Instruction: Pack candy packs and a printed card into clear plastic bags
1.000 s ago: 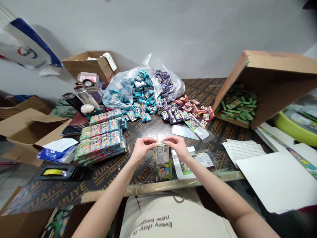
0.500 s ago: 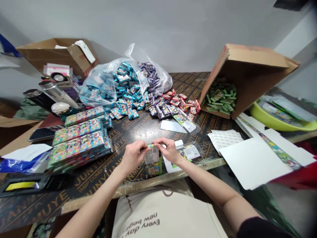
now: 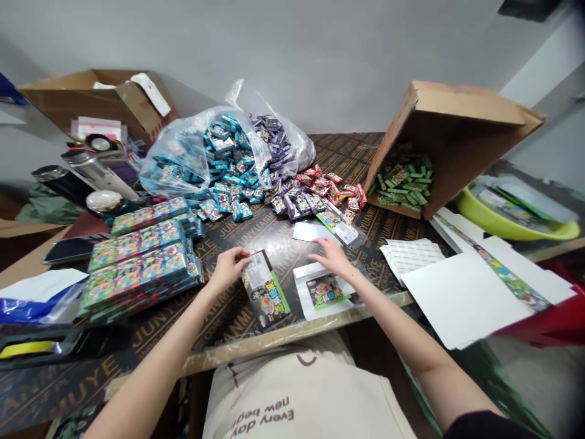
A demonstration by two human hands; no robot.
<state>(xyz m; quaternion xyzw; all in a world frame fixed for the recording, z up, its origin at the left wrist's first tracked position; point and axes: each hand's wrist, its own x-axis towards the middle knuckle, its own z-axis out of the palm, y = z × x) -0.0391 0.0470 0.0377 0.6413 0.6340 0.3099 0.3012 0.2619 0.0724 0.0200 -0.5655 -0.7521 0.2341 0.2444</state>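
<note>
My left hand (image 3: 231, 265) grips the top end of a clear-wrapped green pack (image 3: 265, 292) that lies flat on the dark table (image 3: 256, 235) near its front edge. My right hand (image 3: 333, 256) hovers with fingers spread over flat clear bags with green printed cards (image 3: 325, 289), just right of the pack. To the left stand stacks of finished colourful packs (image 3: 139, 265). Behind lie piles of small blue (image 3: 228, 183), purple (image 3: 292, 198) and red (image 3: 333, 186) sweet packets spilling from a clear plastic bag (image 3: 183, 152).
A tipped cardboard box (image 3: 457, 140) at the right holds green packets (image 3: 402, 180). White sheets (image 3: 461, 292) and a yellow-green basin (image 3: 516, 222) lie further right. An open box (image 3: 82, 97), tape rolls and metal flasks (image 3: 91, 171) crowd the back left. A phone (image 3: 73, 247) lies by the stacks.
Both hands were pinching the top of the upright pack. Now the pack lies flat under the left hand, and the right hand has let go and moved right over the flat bags.
</note>
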